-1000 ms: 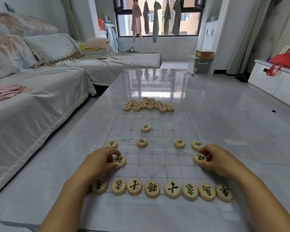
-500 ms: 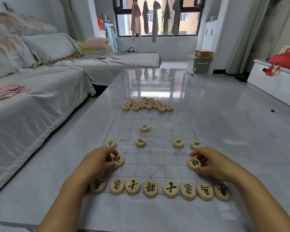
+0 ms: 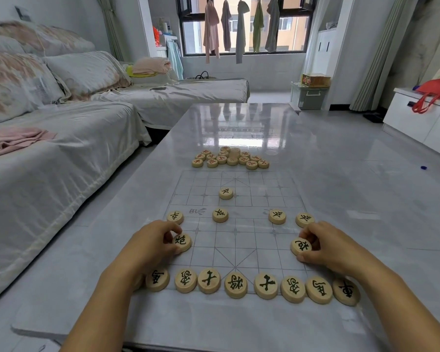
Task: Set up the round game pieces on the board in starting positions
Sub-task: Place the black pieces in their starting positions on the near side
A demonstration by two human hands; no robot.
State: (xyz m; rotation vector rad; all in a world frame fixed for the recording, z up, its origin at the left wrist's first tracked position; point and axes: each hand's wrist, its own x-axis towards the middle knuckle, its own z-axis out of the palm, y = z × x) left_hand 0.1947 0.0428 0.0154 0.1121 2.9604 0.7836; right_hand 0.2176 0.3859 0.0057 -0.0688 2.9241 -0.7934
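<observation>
My left hand pinches a round pale wooden piece with a black character at its three o'clock. My right hand grips a matching black-marked wooden disc at its nine o'clock. Both lie on the grey grid-lined board.

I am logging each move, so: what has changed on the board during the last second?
The right hand slid the right black-lettered round wooden piece, which it pinches, slightly toward the person and inward. The left hand kept pinching the left black-lettered round wooden piece in place; the other pieces stayed.
</observation>
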